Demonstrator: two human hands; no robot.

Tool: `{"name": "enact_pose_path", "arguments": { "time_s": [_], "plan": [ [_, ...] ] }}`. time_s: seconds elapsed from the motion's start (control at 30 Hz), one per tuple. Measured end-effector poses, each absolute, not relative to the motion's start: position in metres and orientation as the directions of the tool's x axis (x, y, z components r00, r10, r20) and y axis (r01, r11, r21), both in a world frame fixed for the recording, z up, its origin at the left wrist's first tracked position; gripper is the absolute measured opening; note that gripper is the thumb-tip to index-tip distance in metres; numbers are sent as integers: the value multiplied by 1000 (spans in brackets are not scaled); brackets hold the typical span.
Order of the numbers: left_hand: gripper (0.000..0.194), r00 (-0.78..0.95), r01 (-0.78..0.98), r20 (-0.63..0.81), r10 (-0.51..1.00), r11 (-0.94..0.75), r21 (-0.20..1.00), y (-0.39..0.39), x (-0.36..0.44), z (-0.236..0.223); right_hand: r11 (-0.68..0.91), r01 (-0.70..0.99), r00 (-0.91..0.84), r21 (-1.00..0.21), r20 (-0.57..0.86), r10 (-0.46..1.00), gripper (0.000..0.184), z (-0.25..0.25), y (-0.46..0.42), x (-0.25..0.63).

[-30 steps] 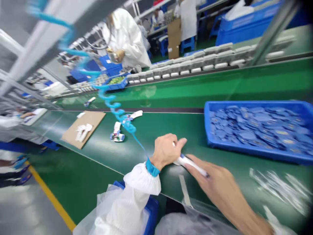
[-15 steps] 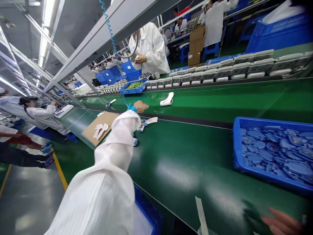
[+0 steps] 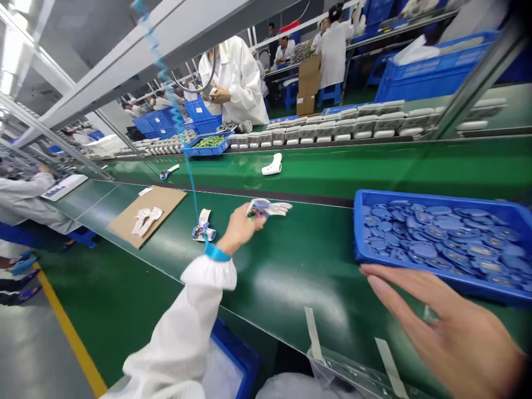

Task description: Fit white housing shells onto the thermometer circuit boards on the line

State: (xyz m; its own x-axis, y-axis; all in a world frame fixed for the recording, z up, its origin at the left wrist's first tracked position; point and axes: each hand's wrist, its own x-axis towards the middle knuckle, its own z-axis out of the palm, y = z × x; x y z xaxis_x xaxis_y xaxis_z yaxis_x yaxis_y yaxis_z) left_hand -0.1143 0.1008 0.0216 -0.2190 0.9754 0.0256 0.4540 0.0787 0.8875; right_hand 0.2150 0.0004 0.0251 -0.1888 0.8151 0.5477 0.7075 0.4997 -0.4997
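Note:
My left hand (image 3: 241,228), with a blue band at the wrist, is closed on a white handheld-device housing (image 3: 270,208) that has a circuit board showing inside. It holds this just above the green worktable (image 3: 266,277). To the left of that hand, a second white housing with exposed electronics (image 3: 203,226) lies on the table. My right hand (image 3: 449,327) hangs at the lower right with its fingers stretched out and nothing visible in it. It is in front of a blue bin (image 3: 358,233) filled with blue oval plastic parts (image 3: 436,230).
A white gun-shaped housing (image 3: 272,164) and another device (image 3: 169,172) lie on the green conveyor (image 3: 332,172). White parts rest on cardboard (image 3: 120,224) at left. Grey units line the far ledge beside a tray of green parts (image 3: 210,142). A blue coiled hose (image 3: 177,119) hangs down. A co-worker (image 3: 236,83) stands opposite.
My left hand has drawn back from near the conveyor and now grips a housing that lay on the table. My right hand has risen further into view. The camera view has shifted.

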Motion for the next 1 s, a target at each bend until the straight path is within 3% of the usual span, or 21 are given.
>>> {"name": "enact_pose_path", "arguments": {
  "time_s": [0.1, 0.2, 0.3, 0.4, 0.5, 0.57, 0.63, 0.7, 0.83, 1.0],
  "plan": [
    [16, 37, 353, 80, 996, -89, 931, 49, -57, 21, 518, 703, -207, -487, 557, 804, 28, 51, 8, 197],
    [25, 199, 197, 117, 973, -157, 968, 12, -14, 16, 524, 684, -235, -508, 527, 817, 27, 57, 5, 194],
    [25, 210, 0, -12, 978, 12, 1000, 1, 12, 6, 431, 699, -199, -570, 423, 884, 26, 49, -4, 205],
    [10, 198, -251, -221, 955, 267, 930, 3, 24, -3, 311, 708, -89, -634, 358, 930, 28, 40, -13, 222],
    [23, 224, -436, -285, 932, 357, 826, 3, 26, -7, 308, 732, -79, -608, 372, 925, 36, 34, -14, 231],
    [29, 250, -501, -275, 928, 367, 784, 0, 25, -8, 354, 755, -132, -552, 400, 907, 50, 32, -13, 231],
    [34, 296, -480, -251, 921, 371, 795, -5, 20, -8, 372, 767, -215, -524, 335, 917, 52, 29, -13, 227],
    [42, 340, -349, -211, 916, 331, 877, -10, 13, -8, 387, 762, -289, -520, 261, 921, 38, 27, -15, 223],
    [53, 312, 18, -104, 944, 104, 994, -18, -1, -2, 497, 738, -350, -457, 371, 860, 33, 17, -22, 219],
    [53, 258, 198, -17, 966, -35, 980, -24, 0, 2, 526, 743, -407, -415, 345, 846, 36, 8, -28, 218]
  ]
}}
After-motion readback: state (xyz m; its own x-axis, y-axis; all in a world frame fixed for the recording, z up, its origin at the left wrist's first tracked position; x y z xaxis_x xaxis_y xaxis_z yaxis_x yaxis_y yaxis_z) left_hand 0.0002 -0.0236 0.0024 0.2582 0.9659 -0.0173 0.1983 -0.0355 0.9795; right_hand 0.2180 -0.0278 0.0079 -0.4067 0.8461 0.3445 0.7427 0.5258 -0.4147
